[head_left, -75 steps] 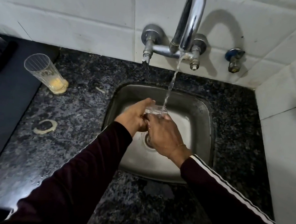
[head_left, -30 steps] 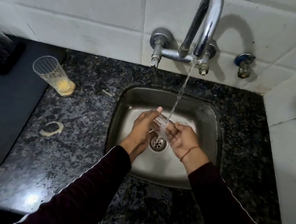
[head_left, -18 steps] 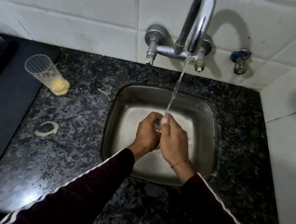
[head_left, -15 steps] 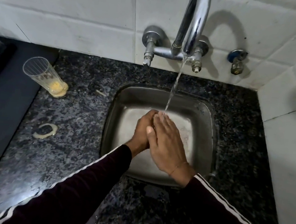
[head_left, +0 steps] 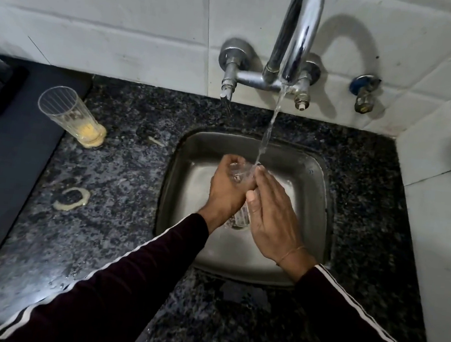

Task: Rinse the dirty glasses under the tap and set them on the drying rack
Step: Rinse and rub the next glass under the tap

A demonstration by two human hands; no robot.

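Dark speckled granite counter (head_left: 123, 177) fills most of the view, white tiled wall (head_left: 109, 19) behind it. Steel sink (head_left: 312, 180) set into the counter right of centre. Chrome tap (head_left: 296, 33) on the wall above it, running; the stream of water (head_left: 269, 128) lands on the hands. Both arms in dark sleeves with white stripes reach into the sink. Left hand (head_left: 226, 189) is curled around a clear glass (head_left: 242, 172), fingers wrapped on its far side. Right hand (head_left: 272, 217) lies flat against the glass, fingers straight and together, palm pressed on its side. Glass is tilted, rim up under the stream, base low between the wrists. Second dirty glass (head_left: 70, 114) stands on the counter far left, yellow residue in the bottom. Pale ring-shaped stain (head_left: 72, 199) on the counter nearer the camera. Small blue-handled valve (head_left: 364, 95) on the wall right of the tap.
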